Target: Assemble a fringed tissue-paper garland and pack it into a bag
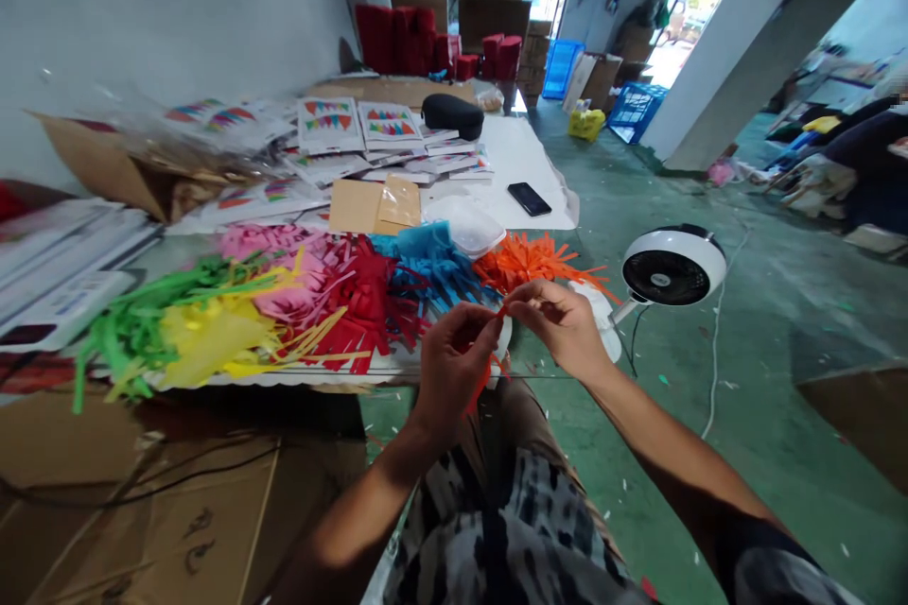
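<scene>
Above my lap, at the table's front edge, my left hand pinches a red-orange paper piece, whose strips hang below the fingers. My right hand pinches the same piece from the other side, with its fingertips close to the left ones. On the table beyond lie fringed paper bundles: orange, blue, dark red, pink, yellow and green.
Printed cards, a black case, a phone and brown packets lie farther back. A fan stands right of the table. Cardboard is at lower left.
</scene>
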